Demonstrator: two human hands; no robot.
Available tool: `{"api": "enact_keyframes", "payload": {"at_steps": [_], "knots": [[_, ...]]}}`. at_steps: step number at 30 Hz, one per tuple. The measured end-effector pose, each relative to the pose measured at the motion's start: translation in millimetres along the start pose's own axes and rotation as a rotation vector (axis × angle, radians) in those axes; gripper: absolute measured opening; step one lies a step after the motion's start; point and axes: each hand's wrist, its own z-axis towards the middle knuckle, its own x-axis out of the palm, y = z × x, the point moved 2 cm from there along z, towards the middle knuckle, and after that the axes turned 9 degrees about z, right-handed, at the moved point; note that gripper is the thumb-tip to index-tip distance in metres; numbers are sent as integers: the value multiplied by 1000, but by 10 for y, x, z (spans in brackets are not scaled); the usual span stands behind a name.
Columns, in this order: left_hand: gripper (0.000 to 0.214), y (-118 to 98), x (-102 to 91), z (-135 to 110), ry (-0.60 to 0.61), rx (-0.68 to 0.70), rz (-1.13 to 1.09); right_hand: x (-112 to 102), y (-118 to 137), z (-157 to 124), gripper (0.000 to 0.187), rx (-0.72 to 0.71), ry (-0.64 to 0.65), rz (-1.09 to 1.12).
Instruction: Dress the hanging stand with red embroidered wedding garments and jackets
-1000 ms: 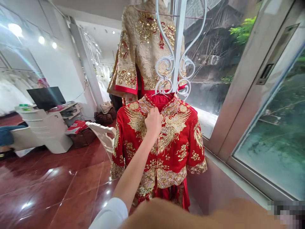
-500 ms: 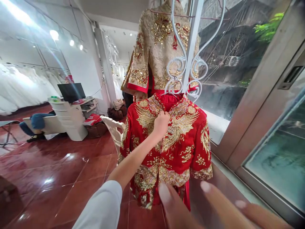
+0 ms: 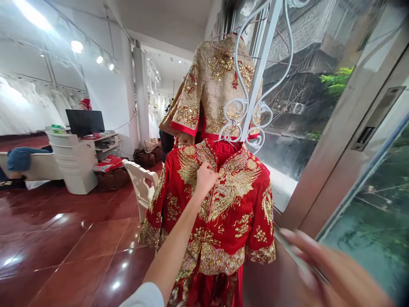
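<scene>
A person's right hand [image 3: 338,270], a half second ago spread below the hem of an embroidered red jacket [image 3: 228,232], has swung out beside the jacket's cuff at picture right, leaving the garment's front to the left hand [image 3: 206,179] alone. That hand stays at the front opening, just under the collar, thumb and fingertips pinched on the edge. The jacket hangs upright from a hanger [image 3: 227,140] at a white scrolled stand [image 3: 254,96], before a gold-sequined cream jacket [image 3: 212,96]. The left forearm reaches up from the lower edge, nearly straight, fist-like hand at its end; the right enters low, fingers forward and blurred, its grip impossible to tell.
</scene>
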Motion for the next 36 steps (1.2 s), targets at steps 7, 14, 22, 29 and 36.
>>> {"api": "enact_keyframes", "payload": {"at_steps": [7,14,22,29,36], "knots": [[21,1222,84,-860,-1,-228,41,1452,-466,430,40,177,103,41],[30,2718,365,-1860,76,-715,-28,2163,-893,-39,52,448,-146,-148],[8,2064,113,-1551,90,-43,397,787,-1248,-70,30,426,-565,-439],[42,1053,-150,-480,-478,508,724,975,-1139,1076,86,159,-319,-317],[24,798,-2093,506,-509,383,628,614,-2019,1637,40,356,19,455]]}}
